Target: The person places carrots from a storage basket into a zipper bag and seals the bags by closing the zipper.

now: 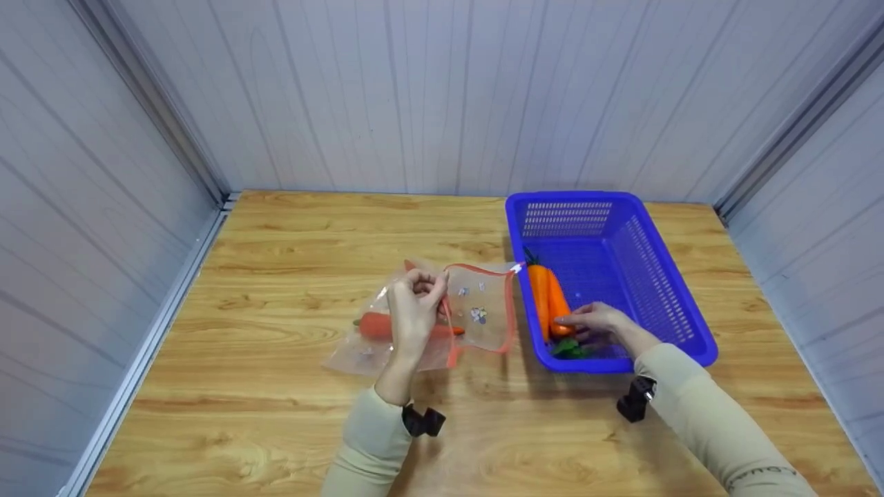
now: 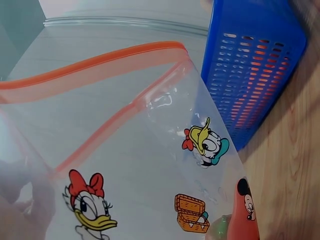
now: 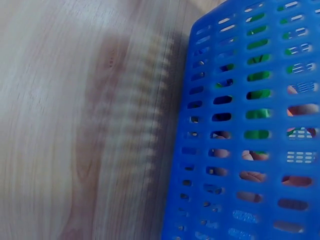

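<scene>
My left hand (image 1: pixel 413 304) pinches the orange-trimmed rim of a clear zip bag (image 1: pixel 492 324), whose mouth gapes toward the basket. Cartoon ducks are printed on the bag (image 2: pixel 165 165) in the left wrist view. Inside it lies a reddish carrot (image 1: pixel 375 326), partly covered by my left hand and wrist. Over in the blue basket (image 1: pixel 663 269), orange carrots (image 1: pixel 537 297) lie along the left wall. My right hand (image 1: pixel 599 322) reaches in and grips the near end of one carrot (image 1: pixel 556 293) between thumb and fingers. In the right wrist view the basket wall (image 3: pixel 235 150) mostly hides that hand.
Something green and leafy (image 1: pixel 570 348) lies at the basket's near left corner. The wooden table (image 1: pixel 262 290) is bounded by pale panel walls (image 1: pixel 428 96) at the back and sides. The bag's zip pull (image 1: pixel 516 268) reaches the basket's left rim.
</scene>
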A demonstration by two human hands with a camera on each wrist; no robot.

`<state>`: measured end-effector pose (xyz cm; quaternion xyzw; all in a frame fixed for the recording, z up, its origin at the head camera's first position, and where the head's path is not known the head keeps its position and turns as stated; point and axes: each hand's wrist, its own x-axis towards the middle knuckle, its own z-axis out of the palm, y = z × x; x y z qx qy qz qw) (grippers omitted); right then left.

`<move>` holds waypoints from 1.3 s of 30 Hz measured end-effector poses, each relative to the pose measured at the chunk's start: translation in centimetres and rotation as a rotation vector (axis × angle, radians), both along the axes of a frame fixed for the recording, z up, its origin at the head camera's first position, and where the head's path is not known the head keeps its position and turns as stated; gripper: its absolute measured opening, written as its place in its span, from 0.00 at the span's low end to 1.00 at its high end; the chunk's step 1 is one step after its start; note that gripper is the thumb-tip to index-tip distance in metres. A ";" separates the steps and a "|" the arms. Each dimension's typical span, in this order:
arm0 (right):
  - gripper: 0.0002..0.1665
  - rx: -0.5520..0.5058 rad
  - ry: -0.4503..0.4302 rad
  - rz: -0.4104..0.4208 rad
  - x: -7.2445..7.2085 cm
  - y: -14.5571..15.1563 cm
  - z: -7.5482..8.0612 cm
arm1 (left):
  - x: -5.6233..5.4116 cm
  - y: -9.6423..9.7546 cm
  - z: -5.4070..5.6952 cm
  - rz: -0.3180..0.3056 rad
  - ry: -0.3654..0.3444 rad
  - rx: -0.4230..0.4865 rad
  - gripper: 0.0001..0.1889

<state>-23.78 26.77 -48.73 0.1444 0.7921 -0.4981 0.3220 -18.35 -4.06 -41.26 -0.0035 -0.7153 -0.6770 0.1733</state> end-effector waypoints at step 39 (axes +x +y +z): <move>0.37 -0.298 0.200 -0.115 0.6 1.0 3.4 | 0.6 0.0 1.3 0.004 0.035 0.094 0.09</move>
